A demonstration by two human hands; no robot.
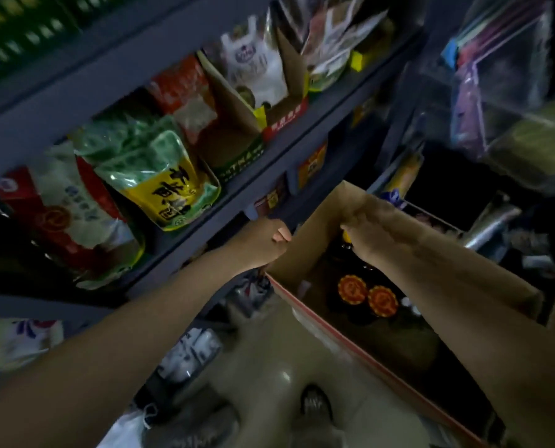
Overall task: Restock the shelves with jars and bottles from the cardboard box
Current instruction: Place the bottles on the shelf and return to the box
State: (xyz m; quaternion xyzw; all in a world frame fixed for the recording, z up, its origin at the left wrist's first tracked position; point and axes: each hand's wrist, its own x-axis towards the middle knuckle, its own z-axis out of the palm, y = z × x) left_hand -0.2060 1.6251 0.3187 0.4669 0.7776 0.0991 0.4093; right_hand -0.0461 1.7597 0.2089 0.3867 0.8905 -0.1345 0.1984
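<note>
An open cardboard box (305, 253) with a red-striped edge stands on the floor beside the shelves. Inside it are two dark jars with orange-red lids (352, 289) (383, 300) and other dark bottles. My left hand (266, 242) grips the box's left flap, thumb on top. My right hand (366, 227) reaches into the far end of the box. Its fingers curl down over the top of a dark bottle (347, 244) with a yellow spot; the hold is blurred.
Grey shelves (237, 185) on the left carry bags of food, among them a green and yellow pouch (160, 176) and a red and white bag (69, 211). Clear bags (512, 92) hang at upper right. Packets (189, 354) lie on the low shelf; my shoe (315, 405) is on the floor.
</note>
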